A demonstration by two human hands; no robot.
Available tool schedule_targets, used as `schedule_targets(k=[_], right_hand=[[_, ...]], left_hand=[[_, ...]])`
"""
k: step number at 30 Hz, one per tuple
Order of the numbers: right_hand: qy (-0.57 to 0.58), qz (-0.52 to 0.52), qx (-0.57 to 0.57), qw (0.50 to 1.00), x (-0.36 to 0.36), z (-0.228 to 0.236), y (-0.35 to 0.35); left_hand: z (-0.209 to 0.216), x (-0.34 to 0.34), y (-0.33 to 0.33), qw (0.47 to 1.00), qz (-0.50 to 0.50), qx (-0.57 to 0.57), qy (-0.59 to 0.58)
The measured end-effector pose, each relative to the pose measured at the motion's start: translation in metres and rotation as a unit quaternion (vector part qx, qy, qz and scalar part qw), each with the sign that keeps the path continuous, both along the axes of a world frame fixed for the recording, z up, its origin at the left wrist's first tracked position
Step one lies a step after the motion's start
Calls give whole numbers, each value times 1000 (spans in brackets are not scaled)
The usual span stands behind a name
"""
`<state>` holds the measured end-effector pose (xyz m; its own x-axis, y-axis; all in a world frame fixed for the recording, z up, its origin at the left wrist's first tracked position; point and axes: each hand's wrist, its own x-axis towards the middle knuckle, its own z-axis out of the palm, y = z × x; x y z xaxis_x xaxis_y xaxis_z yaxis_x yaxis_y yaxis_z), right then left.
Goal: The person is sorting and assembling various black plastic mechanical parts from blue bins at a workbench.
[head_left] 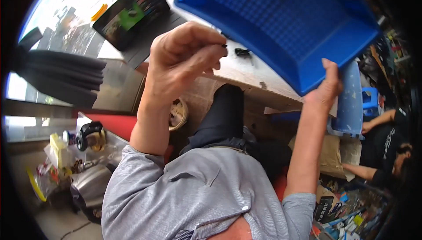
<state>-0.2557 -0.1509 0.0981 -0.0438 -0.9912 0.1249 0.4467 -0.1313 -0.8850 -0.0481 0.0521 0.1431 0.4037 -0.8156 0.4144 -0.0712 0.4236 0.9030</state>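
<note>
My right hand (326,84) grips the near corner of a blue plastic bin (281,60), thumb over the rim and the other fingers hidden beneath. The bin is tilted above the white table (272,75), and its grid-patterned base shows. To the left of the bin, my left hand (187,55) is raised with thumb and fingertips pinched together. A small dark bit shows at the fingertips, too small to name. Between the left hand and the bin, a small black piece (241,52) lies on the tabletop.
An open laptop (132,18) stands at the far left of the table. A translucent blue tub (347,99) and a blue stool (371,101) are at the right, beside another person in black (389,143). An electric kettle (92,187) sits at lower left, and a round bin (178,114) below the table.
</note>
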Motion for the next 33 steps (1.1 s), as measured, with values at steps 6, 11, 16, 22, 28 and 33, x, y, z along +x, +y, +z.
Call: schedule_targets(k=[6, 11, 16, 22, 28, 33], right_hand=[[-18, 63, 25, 998, 4, -7, -13], [26, 46, 42, 998, 9, -8, -11], [64, 14, 49, 997, 12, -5, -3], [62, 16, 49, 997, 12, -7, -8], [54, 12, 62, 997, 7, -7, -11], [29, 34, 22, 999, 6, -7, -14]], left_hand=[[-102, 29, 109, 962, 183, 175, 105], [-216, 69, 175, 858, 321, 399, 52], [-260, 76, 195, 732, 468, 462, -178], [-245, 77, 187, 800, 445, 387, -107], [-206, 66, 162, 861, 401, 311, -30], [-160, 48, 124, 908, 356, 218, -30]])
